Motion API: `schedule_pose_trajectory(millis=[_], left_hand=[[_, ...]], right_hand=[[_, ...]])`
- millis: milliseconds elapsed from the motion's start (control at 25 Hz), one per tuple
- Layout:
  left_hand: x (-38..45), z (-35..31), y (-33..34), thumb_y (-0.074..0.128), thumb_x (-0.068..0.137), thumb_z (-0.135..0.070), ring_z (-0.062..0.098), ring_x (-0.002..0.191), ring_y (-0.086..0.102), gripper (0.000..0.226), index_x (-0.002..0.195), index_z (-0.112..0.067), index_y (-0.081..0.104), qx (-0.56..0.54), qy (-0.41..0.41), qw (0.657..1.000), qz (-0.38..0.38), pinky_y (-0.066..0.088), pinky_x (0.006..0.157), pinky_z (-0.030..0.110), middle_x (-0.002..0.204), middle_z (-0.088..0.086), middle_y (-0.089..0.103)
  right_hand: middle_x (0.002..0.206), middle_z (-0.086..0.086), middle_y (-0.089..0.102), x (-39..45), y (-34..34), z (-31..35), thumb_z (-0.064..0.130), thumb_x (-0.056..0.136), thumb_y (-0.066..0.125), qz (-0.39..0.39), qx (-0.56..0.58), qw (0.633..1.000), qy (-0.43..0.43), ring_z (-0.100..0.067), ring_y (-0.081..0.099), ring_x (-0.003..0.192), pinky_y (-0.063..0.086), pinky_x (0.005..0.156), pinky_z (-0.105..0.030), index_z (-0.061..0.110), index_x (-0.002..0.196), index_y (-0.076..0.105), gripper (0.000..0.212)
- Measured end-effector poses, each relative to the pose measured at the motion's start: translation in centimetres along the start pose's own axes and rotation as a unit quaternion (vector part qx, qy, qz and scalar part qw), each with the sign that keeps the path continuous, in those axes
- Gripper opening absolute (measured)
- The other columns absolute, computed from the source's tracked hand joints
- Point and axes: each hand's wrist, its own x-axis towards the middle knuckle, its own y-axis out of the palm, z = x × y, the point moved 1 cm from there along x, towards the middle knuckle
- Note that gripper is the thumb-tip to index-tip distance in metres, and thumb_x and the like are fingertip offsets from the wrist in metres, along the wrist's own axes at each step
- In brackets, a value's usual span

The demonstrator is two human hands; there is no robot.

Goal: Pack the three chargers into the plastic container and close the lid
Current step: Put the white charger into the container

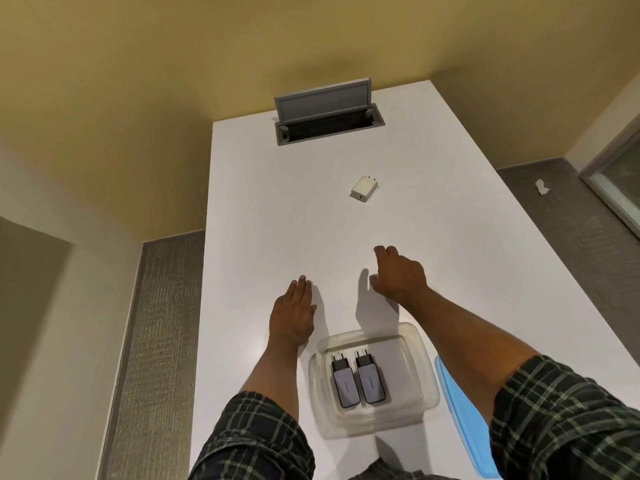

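A long white rectangular desk [263, 209] is running out toward mustard-yellow painted walls [173, 46]. A grey metal cable hatch [325, 110] is standing open near the desk's far edge. Grey textured carpet [162, 306] is covering the floor either side.

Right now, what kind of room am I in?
Probably an office or meeting room, though I can't be sure. The long white table has a built-in cable hatch with its flap raised, the floor is grey carpet, and a glass-panelled door stands at the right.
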Motion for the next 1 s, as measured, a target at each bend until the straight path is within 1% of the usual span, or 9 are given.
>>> schedule_pose_trajectory(millis=[120, 240, 400, 520, 720, 800, 880, 1000], left_hand=[[2.0, -0.7, -0.4, 0.025, 0.109, -0.037, 0.022, 0.160, 0.006, 0.064, 0.163, -0.010, 0.006, -0.012, 0.006, 1.000, -0.005, 0.028, 0.122, 0.035, 0.172, 0.007, 0.000], [3.7, -1.1, -0.5, 0.026, 0.109, -0.039, 0.022, 0.160, 0.004, 0.065, 0.163, -0.010, 0.006, -0.024, 0.007, 1.000, -0.008, 0.022, 0.125, 0.034, 0.172, 0.007, -0.001], [7.4, -0.8, -1.5, 0.029, 0.108, -0.042, 0.021, 0.160, 0.002, 0.070, 0.163, -0.009, 0.002, -0.023, 0.021, 0.999, -0.011, 0.016, 0.128, 0.035, 0.172, 0.007, -0.002], [10.9, -0.1, -3.0, 0.030, 0.107, -0.045, 0.021, 0.160, 0.001, 0.072, 0.163, -0.009, 0.002, -0.020, 0.027, 0.999, -0.021, 0.014, 0.128, 0.035, 0.172, 0.007, -0.004], [14.5, -0.1, -3.1, 0.026, 0.107, -0.051, 0.021, 0.160, -0.002, 0.075, 0.163, -0.010, -0.003, -0.043, 0.013, 0.999, 0.004, 0.006, 0.130, 0.036, 0.171, 0.006, -0.009], [15.5, -0.3, -2.7, 0.024, 0.106, -0.055, 0.021, 0.160, -0.003, 0.077, 0.162, -0.012, -0.007, -0.055, 0.008, 0.998, 0.003, 0.006, 0.130, 0.038, 0.171, 0.004, -0.013], [16.3, -0.3, -2.4, 0.022, 0.105, -0.058, 0.020, 0.160, -0.005, 0.079, 0.162, -0.014, -0.009, -0.076, 0.005, 0.997, -0.002, 0.006, 0.130, 0.039, 0.170, 0.002, -0.015], [17.3, 0.1, -2.0, 0.018, 0.103, -0.063, 0.017, 0.159, -0.007, 0.079, 0.162, -0.020, -0.011, -0.096, -0.005, 0.995, -0.019, 0.003, 0.130, 0.042, 0.170, -0.004, -0.016]], right_hand=[[0.123, -0.010, 0.052, 2.0, -0.6, -0.5, 0.033, 0.090, 0.052, 0.002, -0.003, 1.000, 0.008, -0.034, 0.062, 0.104, 0.046, 0.073, -0.038, 0.014, 0.137, 0.039, 0.053], [0.124, -0.011, 0.051, 4.4, -1.3, -0.5, 0.031, 0.089, 0.054, 0.008, 0.004, 1.000, 0.016, -0.033, 0.059, 0.107, 0.049, 0.076, -0.039, 0.013, 0.136, 0.039, 0.053], [0.130, -0.012, 0.047, 8.6, -2.9, -0.1, 0.027, 0.088, 0.058, -0.014, 0.061, 0.998, 0.007, -0.034, 0.054, 0.115, 0.051, 0.083, -0.044, 0.012, 0.136, 0.043, 0.052], [0.133, -0.013, 0.045, 12.2, -4.2, 0.2, 0.026, 0.088, 0.060, -0.017, 0.077, 0.997, 0.019, -0.035, 0.053, 0.118, 0.051, 0.086, -0.046, 0.012, 0.138, 0.041, 0.055], [0.129, -0.017, 0.045, 16.6, -4.8, -0.3, 0.025, 0.087, 0.062, -0.021, 0.096, 0.994, 0.046, -0.039, 0.053, 0.117, 0.051, 0.090, -0.047, 0.011, 0.140, 0.038, 0.060], [0.126, -0.018, 0.046, 18.4, -5.3, -0.5, 0.026, 0.087, 0.062, -0.028, 0.091, 0.994, 0.051, -0.040, 0.054, 0.115, 0.051, 0.090, -0.047, 0.012, 0.142, 0.037, 0.063], [0.124, -0.019, 0.047, 20.3, -5.9, -0.5, 0.028, 0.087, 0.061, -0.041, 0.088, 0.994, 0.052, -0.041, 0.055, 0.113, 0.050, 0.086, -0.047, 0.015, 0.141, 0.038, 0.061], [0.125, -0.019, 0.047, 23.1, -6.4, -0.6, 0.032, 0.088, 0.059, -0.052, 0.095, 0.993, 0.049, -0.042, 0.057, 0.107, 0.048, 0.081, -0.044, 0.024, 0.144, 0.036, 0.061]])
